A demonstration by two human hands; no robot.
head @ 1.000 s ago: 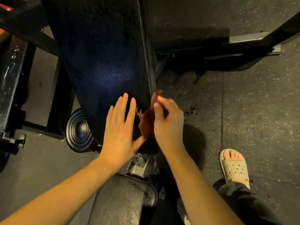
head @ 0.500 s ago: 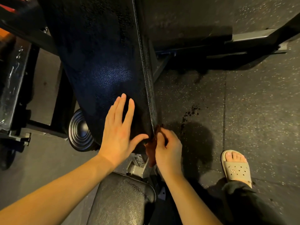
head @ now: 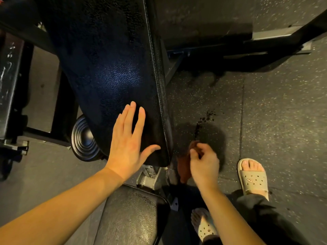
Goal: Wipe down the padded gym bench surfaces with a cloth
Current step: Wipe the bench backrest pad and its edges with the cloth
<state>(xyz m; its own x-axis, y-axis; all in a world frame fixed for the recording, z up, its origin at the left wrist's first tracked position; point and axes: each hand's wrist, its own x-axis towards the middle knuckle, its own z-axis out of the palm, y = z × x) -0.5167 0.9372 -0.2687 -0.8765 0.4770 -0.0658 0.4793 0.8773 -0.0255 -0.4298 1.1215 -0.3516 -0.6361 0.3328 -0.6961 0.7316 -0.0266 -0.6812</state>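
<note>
The long black padded backrest [head: 109,71] of the gym bench runs from the top of the view down to the middle. My left hand [head: 128,140] lies flat and open on its lower end, fingers spread. My right hand [head: 203,164] is off the pad's right edge, over the floor, pinching a small brown cloth [head: 184,167] that hangs down beside the bench's lower corner. The cloth is clear of the pad. The black seat pad [head: 131,214] sits below, near the bottom of the view.
A metal hinge bracket [head: 147,175] joins the two pads. A round black weight plate [head: 84,138] lies under the backrest at left, beside black frame bars [head: 10,82]. Speckled rubber floor [head: 274,112] spreads right, with dark crumbs [head: 205,119]. My sandalled feet [head: 252,177] stand at lower right.
My right hand has slid the cloth down the backrest's right edge and come off it to the right, over the floor. My left hand has stayed flat on the pad.
</note>
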